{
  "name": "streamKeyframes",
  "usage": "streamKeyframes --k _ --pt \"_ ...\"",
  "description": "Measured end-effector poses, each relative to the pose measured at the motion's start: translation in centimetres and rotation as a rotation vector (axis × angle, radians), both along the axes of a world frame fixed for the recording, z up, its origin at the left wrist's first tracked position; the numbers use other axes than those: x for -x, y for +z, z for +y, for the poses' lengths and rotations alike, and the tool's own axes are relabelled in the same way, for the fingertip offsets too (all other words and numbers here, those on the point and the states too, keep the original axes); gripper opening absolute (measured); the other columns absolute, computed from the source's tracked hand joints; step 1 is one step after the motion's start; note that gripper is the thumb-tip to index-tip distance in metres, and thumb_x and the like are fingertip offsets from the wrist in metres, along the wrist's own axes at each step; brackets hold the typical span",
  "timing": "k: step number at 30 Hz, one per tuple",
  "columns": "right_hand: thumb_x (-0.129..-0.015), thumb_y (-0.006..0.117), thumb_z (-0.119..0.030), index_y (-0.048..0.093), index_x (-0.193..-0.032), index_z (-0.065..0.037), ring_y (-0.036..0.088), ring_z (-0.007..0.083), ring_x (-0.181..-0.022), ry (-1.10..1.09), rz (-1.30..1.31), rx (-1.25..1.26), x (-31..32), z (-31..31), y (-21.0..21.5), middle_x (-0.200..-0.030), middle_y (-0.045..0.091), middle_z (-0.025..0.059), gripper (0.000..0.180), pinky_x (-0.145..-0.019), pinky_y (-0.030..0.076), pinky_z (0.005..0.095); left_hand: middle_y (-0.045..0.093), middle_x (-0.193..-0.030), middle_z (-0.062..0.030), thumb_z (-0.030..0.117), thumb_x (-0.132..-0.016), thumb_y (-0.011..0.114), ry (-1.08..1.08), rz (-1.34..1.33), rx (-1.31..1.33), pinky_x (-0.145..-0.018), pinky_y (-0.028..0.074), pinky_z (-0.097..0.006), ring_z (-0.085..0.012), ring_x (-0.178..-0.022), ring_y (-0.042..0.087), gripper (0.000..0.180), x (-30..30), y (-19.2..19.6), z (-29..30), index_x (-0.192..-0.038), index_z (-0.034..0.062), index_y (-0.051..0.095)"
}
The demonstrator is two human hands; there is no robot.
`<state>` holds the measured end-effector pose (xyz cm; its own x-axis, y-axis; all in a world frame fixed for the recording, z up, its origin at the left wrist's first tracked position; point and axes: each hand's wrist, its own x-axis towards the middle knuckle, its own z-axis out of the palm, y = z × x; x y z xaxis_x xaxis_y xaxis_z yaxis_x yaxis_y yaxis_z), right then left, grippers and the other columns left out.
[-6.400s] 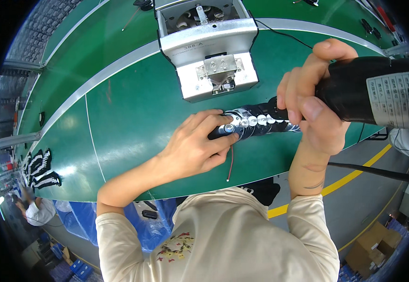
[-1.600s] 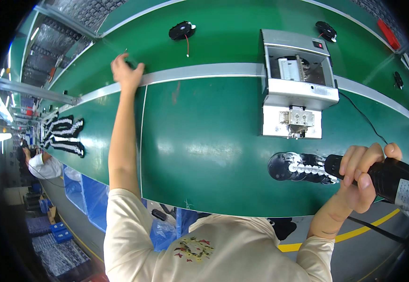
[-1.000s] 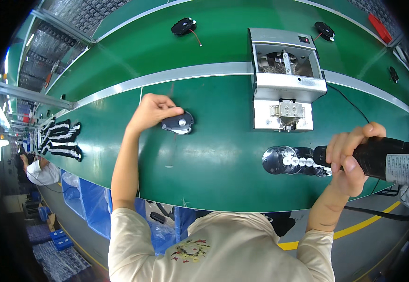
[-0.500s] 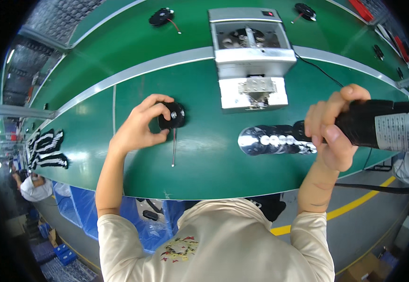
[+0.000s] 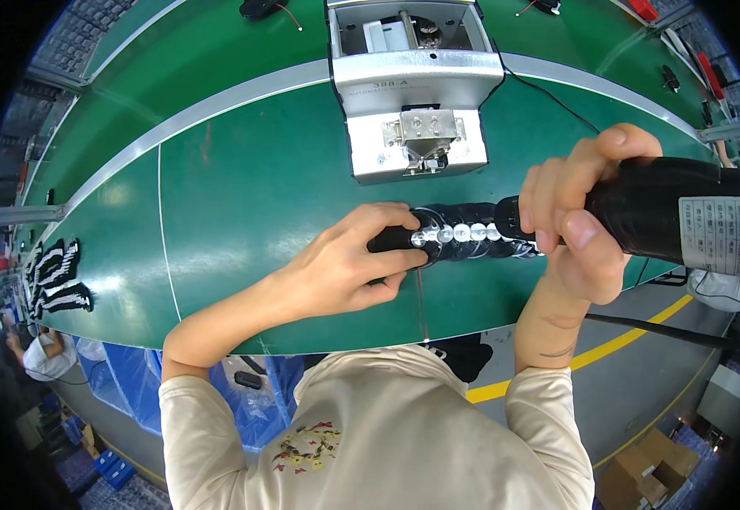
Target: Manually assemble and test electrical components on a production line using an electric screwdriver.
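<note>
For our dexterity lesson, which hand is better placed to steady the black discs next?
Probably the left hand: it grasps the left end of the black discs, while the right hand grips the black tool.

Two hands (image 5: 360, 259) (image 5: 581, 217), one tool (image 5: 651, 204), one disc row (image 5: 465, 232), one machine (image 5: 421, 85)

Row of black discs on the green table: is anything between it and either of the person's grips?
Nothing visible blocks the left hand's grip: it is on the left end of the row of black discs. For the right hand's grip, the black hand tool it holds comes between.
</note>
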<state>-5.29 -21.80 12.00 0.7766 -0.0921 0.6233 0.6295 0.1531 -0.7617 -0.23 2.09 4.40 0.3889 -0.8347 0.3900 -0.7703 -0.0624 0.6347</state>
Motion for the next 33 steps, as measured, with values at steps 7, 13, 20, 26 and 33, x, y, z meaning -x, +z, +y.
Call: streamKeyframes --k 7,13,20,26,33 --pt "-0.083 0.059 -0.006 0.04 -0.137 -0.002 0.048 0.0128 -0.049 0.018 -0.009 0.016 0.2 -0.2 0.0 -0.069 0.049 0.0028 0.057 -0.051 0.043 0.0296 0.059 -0.123 -0.0116 0.007 -0.066 0.076 -0.014 -0.136 -0.082 -0.089 0.056 -0.043 -0.0349 -0.118 0.057 0.043 0.3 0.0 -0.3 -0.108 0.011 0.073" --pt "-0.087 0.06 -0.008 0.038 -0.141 -0.002 0.047 0.0133 -0.051 0.126 -0.071 0.082 0.1 -1.7 0.3 -0.073 0.049 0.0033 0.059 -0.053 0.043 0.0303 0.06 -0.119 -0.0129 0.006 -0.066 0.075 0.022 -0.181 -0.147 -0.085 0.055 -0.044 -0.0359 -0.117 0.058 0.039 1.1 0.9 -0.9 -0.105 0.0103 0.073" --pt "-0.09 0.056 -0.011 0.035 -0.144 -0.003 0.047 0.0144 -0.055 0.165 -0.047 0.07 -0.8 -0.5 1.7 -0.075 0.047 0.0042 0.058 -0.059 0.044 0.0335 0.057 -0.117 -0.0127 0.009 -0.069 0.076 0.082 -0.18 -0.042 -0.089 0.052 -0.046 -0.0368 -0.117 0.057 0.025 1.9 -1.4 -2.0 -0.093 0.0101 0.067" --pt "-0.09 0.048 -0.012 0.035 -0.143 -0.001 0.048 0.0157 -0.058 0.064 -0.054 0.0 -3.5 1.7 2.5 -0.077 0.046 0.0049 0.056 -0.061 0.046 0.0364 0.056 -0.117 -0.0119 0.009 -0.072 0.073 0.023 -0.135 -0.029 -0.089 0.051 -0.046 -0.0351 -0.114 0.057 0.02 0.5 -1.6 -1.5 -0.09 0.0105 0.064" --pt "-0.083 0.06 -0.009 0.043 -0.123 -0.001 0.047 0.0143 -0.048 -0.068 -0.037 -0.137 -5.8 4.9 3.2 -0.068 0.049 0.004 0.044 -0.049 0.045 0.0308 0.057 -0.116 -0.0101 0.01 -0.077 0.074 0.021 -0.109 -0.018 -0.088 0.051 -0.045 -0.0336 -0.114 0.057 0.017 -0.5 -1.5 0.8 -0.092 0.0114 0.067"
